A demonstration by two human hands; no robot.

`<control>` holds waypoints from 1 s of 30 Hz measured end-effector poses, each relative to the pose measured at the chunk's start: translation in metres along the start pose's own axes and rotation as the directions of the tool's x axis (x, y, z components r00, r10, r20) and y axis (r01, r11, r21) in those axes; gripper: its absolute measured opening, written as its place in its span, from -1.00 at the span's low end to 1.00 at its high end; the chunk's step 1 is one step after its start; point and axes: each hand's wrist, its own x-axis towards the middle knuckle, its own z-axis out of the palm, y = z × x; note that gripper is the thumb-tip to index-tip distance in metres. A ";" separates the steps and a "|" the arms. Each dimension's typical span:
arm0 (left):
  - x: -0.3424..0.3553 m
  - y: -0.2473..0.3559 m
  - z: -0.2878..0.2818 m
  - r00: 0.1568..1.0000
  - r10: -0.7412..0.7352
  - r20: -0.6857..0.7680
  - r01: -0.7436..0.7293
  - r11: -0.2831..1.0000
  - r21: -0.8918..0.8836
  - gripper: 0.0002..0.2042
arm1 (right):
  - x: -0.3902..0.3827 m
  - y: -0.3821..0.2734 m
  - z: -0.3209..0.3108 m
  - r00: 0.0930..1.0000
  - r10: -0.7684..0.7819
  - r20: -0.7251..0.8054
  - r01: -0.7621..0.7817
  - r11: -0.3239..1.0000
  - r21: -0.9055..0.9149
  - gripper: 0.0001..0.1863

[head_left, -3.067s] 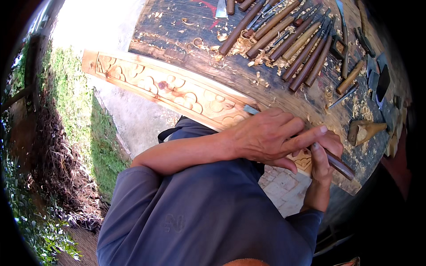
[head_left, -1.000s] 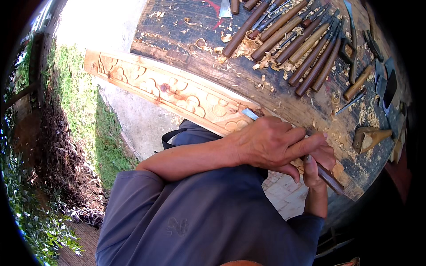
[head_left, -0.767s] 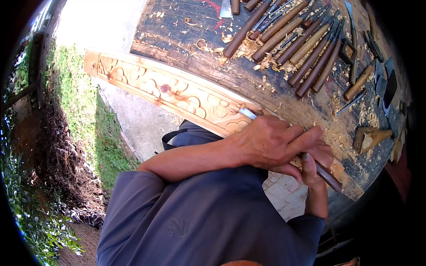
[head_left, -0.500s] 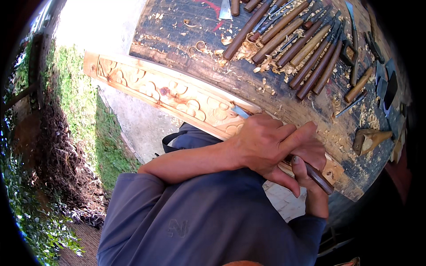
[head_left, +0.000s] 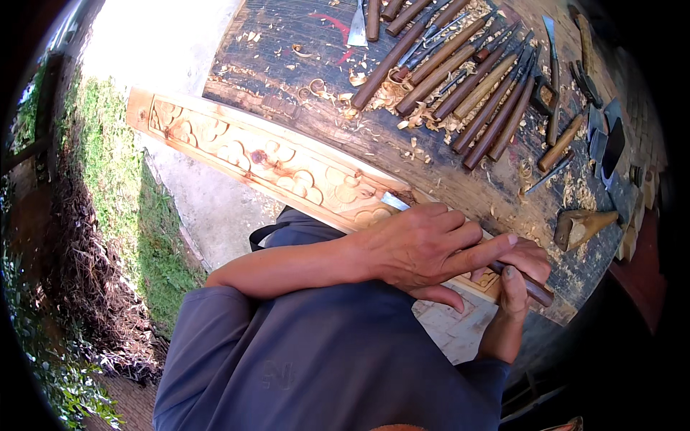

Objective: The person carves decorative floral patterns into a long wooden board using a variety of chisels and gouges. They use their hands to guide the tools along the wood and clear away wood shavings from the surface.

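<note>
A person in a dark shirt leans over a long carved board [head_left: 237, 167], which runs along the near edge of a worn tabletop [head_left: 262, 75], its left end jutting out past the edge. A chisel [head_left: 540, 292] with a dark wooden handle slants over the board, its bright blade pointing left and resting on the carved face, near a dark patch. The right hand [head_left: 523, 260] is wrapped around the handle, thumb along it, the butt poking out behind. The left hand [head_left: 420, 248] is closed over the chisel farther forward, index finger and thumb stretched out; its palm side is hidden from me.

The chisel looks stiff and fairly light, its smooth handle perhaps a little slick in a sweaty palm. I'd take it by the handle, steady it behind the blade, and stay off the edge. The board seems rigid and not very heavy, though thin raised petals might chip; its plain rims look the safest hold. Beyond lie more chisels [head_left: 492, 90] among curled shavings [head_left: 392, 93].
</note>
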 end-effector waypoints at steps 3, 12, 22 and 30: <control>-0.002 -0.002 -0.002 0.999 0.010 0.042 -0.008 0.999 -0.035 0.12 | 0.005 -0.002 -0.004 0.999 -0.043 0.013 0.043 0.998 -0.038 -0.54; -0.001 -0.005 0.000 1.000 0.008 -0.003 -0.009 0.996 -0.085 0.09 | 0.018 -0.012 -0.008 1.000 -0.031 0.005 0.031 1.000 0.003 -0.60; 0.004 -0.006 -0.004 0.997 -0.076 -0.028 0.070 0.985 -0.157 0.16 | 0.026 -0.015 0.001 0.999 -0.021 -0.038 0.022 0.999 0.027 -0.60; 0.007 -0.004 -0.004 0.993 -0.115 0.000 0.114 0.984 -0.135 0.14 | 0.009 0.001 0.007 0.997 -0.007 -0.075 0.013 0.996 0.086 -0.55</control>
